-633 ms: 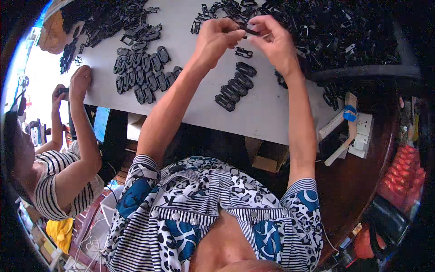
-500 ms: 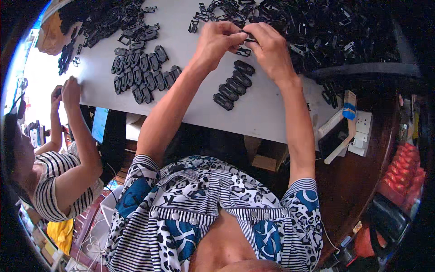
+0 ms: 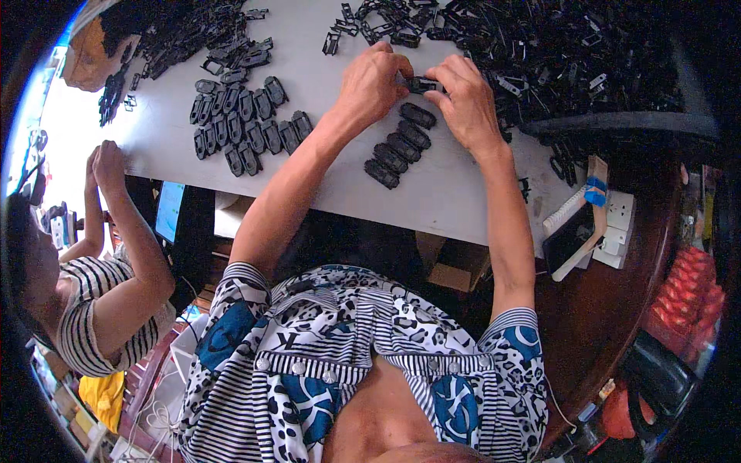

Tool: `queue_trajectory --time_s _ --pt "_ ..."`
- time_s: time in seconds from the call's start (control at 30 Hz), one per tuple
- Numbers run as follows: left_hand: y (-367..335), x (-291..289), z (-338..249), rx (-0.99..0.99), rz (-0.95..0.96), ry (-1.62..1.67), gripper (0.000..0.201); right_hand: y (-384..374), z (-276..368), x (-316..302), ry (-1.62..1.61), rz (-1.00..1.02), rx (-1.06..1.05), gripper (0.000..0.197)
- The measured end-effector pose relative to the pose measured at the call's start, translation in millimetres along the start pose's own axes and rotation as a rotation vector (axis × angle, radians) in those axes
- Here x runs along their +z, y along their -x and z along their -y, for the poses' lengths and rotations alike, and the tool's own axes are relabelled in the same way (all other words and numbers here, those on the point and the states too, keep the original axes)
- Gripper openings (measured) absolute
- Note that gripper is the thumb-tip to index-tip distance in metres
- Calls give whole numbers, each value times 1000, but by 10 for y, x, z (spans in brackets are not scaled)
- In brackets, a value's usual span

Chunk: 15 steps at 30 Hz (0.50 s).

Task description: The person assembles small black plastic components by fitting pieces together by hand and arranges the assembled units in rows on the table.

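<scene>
Over the white table my left hand [image 3: 376,81] is closed, its fingertips at the left end of a small black plastic part [image 3: 421,85]. A bit of dark material shows between those fingers, mostly hidden. My right hand [image 3: 467,100] pinches the right end of the same part between thumb and fingers. Just below, nearer to me, several black oval plastic parts [image 3: 397,144] lie in a slanting row on the table.
A group of black plastic parts [image 3: 247,123] lies left of my forearm. Heaps of loose black pieces [image 3: 571,62] cover the back right, with more pieces [image 3: 170,38] at back left. At right are a taped holder [image 3: 594,189] and a power strip [image 3: 616,228]. A co-worker's hands [image 3: 106,166] are at far left.
Both my hands have come down slightly toward me and a little apart, to the part above the row. The co-worker's hands have moved a little lower.
</scene>
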<state>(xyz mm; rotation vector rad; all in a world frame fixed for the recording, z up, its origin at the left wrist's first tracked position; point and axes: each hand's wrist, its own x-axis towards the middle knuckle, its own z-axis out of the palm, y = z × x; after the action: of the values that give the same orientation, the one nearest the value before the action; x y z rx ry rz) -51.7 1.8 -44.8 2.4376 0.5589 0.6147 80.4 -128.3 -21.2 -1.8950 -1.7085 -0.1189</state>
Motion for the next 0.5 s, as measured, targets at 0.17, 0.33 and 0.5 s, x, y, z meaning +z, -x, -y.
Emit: queue_trajectory --time_s 0.17,0.33,0.5 --pt "-16 22 1 -1 12 -8 23 -16 2 -2 32 53 -28 21" --pt "-21 26 3 28 -21 -23 19 -31 -10 -3 67 111 -38 16" --pt "-10 -81 92 -13 -51 28 18 26 42 -47 84 121 -24 14"
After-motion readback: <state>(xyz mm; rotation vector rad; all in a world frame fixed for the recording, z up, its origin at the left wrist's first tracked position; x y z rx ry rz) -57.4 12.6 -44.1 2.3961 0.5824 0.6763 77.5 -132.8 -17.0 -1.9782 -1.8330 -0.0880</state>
